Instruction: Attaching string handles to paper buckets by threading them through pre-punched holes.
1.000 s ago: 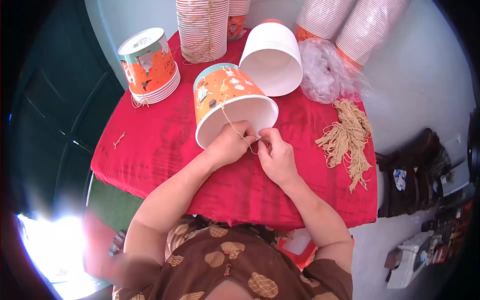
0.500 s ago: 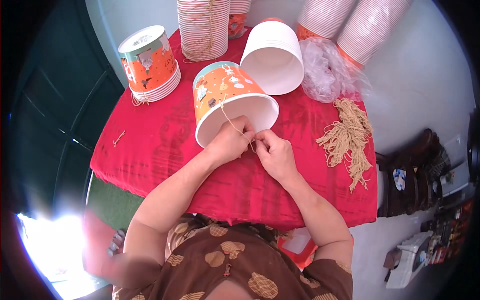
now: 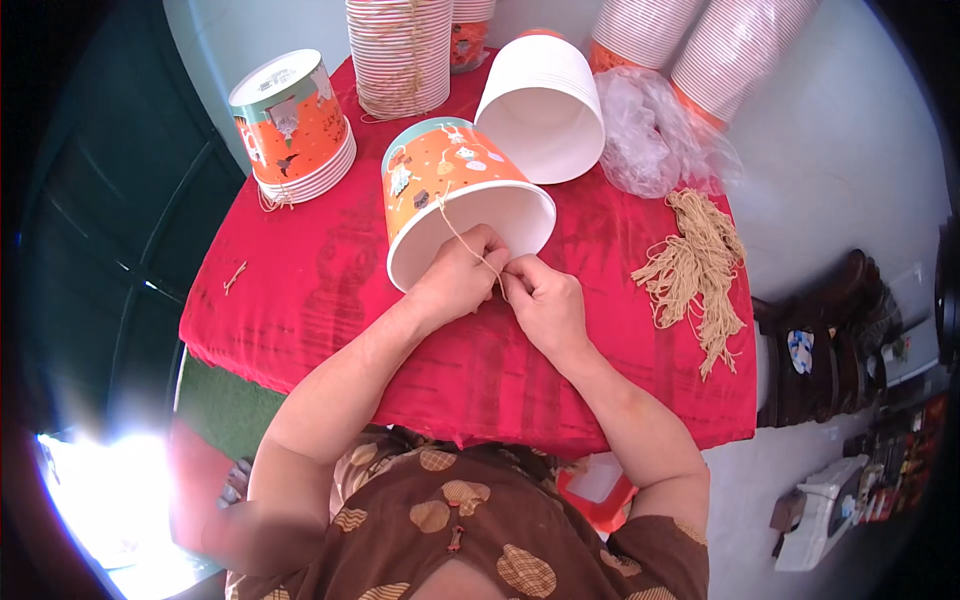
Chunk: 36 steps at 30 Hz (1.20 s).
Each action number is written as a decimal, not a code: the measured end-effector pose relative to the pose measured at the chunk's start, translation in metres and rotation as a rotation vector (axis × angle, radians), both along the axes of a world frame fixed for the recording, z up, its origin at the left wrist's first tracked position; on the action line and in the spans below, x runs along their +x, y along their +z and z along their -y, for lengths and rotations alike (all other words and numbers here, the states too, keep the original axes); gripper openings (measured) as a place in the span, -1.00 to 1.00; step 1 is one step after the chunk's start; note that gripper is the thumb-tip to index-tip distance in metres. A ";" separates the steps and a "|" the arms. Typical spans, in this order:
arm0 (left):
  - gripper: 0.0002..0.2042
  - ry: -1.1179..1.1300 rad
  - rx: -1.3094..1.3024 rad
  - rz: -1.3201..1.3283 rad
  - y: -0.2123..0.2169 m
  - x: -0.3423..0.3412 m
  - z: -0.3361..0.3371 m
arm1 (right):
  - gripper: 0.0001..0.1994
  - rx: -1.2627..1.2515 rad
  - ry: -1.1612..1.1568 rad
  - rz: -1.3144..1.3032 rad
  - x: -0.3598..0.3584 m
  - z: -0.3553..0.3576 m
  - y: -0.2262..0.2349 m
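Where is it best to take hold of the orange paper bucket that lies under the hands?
Probably at the closed base of the orange paper bucket, coming from the far side. It lies tipped, its open rim facing the person, where the left hand and right hand work the string.

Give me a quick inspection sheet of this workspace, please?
Surface: table under a red cloth.
Job's things: printed paper tub lying on its side; tan string runs over it to the hands.
Clutter: white tub, tub stacks, tub on lids, string bundle, plastic wrap.
Hands: left hand and right hand both pinch the string at the tub's rim.
Cables: nothing seen.
Surroundings: grey floor, dark bag at right.
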<state>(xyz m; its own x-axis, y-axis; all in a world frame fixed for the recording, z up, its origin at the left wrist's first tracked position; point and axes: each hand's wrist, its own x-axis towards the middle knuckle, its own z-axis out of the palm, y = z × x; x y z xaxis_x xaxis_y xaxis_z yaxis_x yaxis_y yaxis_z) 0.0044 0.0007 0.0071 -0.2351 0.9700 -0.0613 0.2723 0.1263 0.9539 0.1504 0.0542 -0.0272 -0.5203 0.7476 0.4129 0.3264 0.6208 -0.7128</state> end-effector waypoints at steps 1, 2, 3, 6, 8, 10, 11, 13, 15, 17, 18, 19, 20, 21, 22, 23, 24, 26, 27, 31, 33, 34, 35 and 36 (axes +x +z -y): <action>-0.82 -0.012 0.042 -0.028 -0.004 -0.001 -0.001 | -0.94 0.003 0.008 -0.010 0.000 -0.001 -0.001; -0.81 -0.024 0.084 -0.056 -0.006 -0.002 -0.001 | -0.95 0.006 0.016 -0.020 0.000 -0.001 -0.002; -0.81 -0.027 0.084 -0.056 -0.005 -0.002 -0.001 | -0.95 0.006 0.012 -0.019 0.000 -0.001 -0.001; -0.79 -0.064 0.026 -0.124 -0.001 -0.001 0.001 | -0.93 -0.029 0.003 -0.075 0.000 0.000 0.000; -0.78 -0.052 0.016 -0.167 -0.001 -0.002 0.002 | -0.93 -0.029 0.012 -0.094 -0.001 -0.002 -0.003; -0.79 -0.053 0.013 -0.157 0.003 -0.002 0.004 | -0.93 -0.040 0.009 -0.089 -0.001 0.000 0.000; -0.80 -0.050 0.009 -0.148 0.004 -0.002 0.004 | -0.94 -0.052 0.010 -0.086 0.000 0.000 0.001; -0.81 -0.031 0.084 -0.180 -0.006 -0.007 0.004 | -0.94 -0.065 0.012 -0.086 -0.001 0.000 0.000; -0.82 -0.012 0.159 -0.212 -0.010 -0.012 0.003 | -0.94 -0.078 0.012 -0.086 0.000 0.000 0.000; -0.84 0.020 0.115 -0.199 -0.009 -0.015 0.002 | -0.93 -0.103 -0.005 -0.064 0.001 0.000 0.003; -0.84 0.021 0.114 -0.199 -0.006 -0.016 0.002 | -0.93 -0.104 -0.004 -0.065 0.001 0.000 0.004; -0.86 -0.014 0.057 -0.222 -0.001 -0.016 0.003 | -0.93 -0.101 -0.008 -0.056 0.002 0.000 0.004; -0.88 -0.049 0.000 -0.244 0.001 -0.015 0.003 | -0.93 -0.097 -0.012 -0.048 0.002 0.000 0.004; -0.88 -0.048 -0.001 -0.245 0.001 -0.015 0.004 | -0.93 -0.097 -0.010 -0.049 0.002 0.000 0.004; -0.89 -0.058 0.016 -0.292 0.001 -0.013 0.006 | -0.93 -0.091 -0.010 -0.046 0.001 0.000 0.004; -0.90 -0.068 0.033 -0.340 0.001 -0.012 0.007 | -0.93 -0.084 -0.010 -0.043 0.001 0.000 0.004; -0.90 -0.067 0.033 -0.340 0.000 -0.012 0.007 | -0.93 -0.084 -0.009 -0.044 0.001 0.000 0.004; -0.93 -0.070 0.055 -0.399 -0.002 -0.011 0.007 | -0.93 -0.061 0.000 -0.028 0.001 -0.001 0.004; -0.93 -0.070 0.055 -0.399 -0.003 -0.010 0.006 | -0.93 -0.061 0.000 -0.028 0.001 0.000 0.004; -0.95 -0.062 0.055 -0.451 -0.008 -0.011 0.005 | -0.93 -0.042 -0.001 -0.025 0.001 0.000 0.003; -0.95 -0.069 0.060 -0.468 -0.008 -0.011 0.005 | -0.93 -0.025 -0.003 -0.028 0.000 0.000 0.002; -0.95 -0.067 0.046 -0.466 -0.008 -0.010 0.004 | -0.92 -0.014 -0.010 -0.023 0.000 0.000 0.002; -0.95 -0.065 0.031 -0.464 -0.008 -0.010 0.004 | -0.92 -0.003 -0.018 -0.018 0.000 0.001 0.002; -0.95 -0.064 0.031 -0.464 -0.007 -0.010 0.004 | -0.92 -0.003 -0.017 -0.018 0.000 0.001 0.002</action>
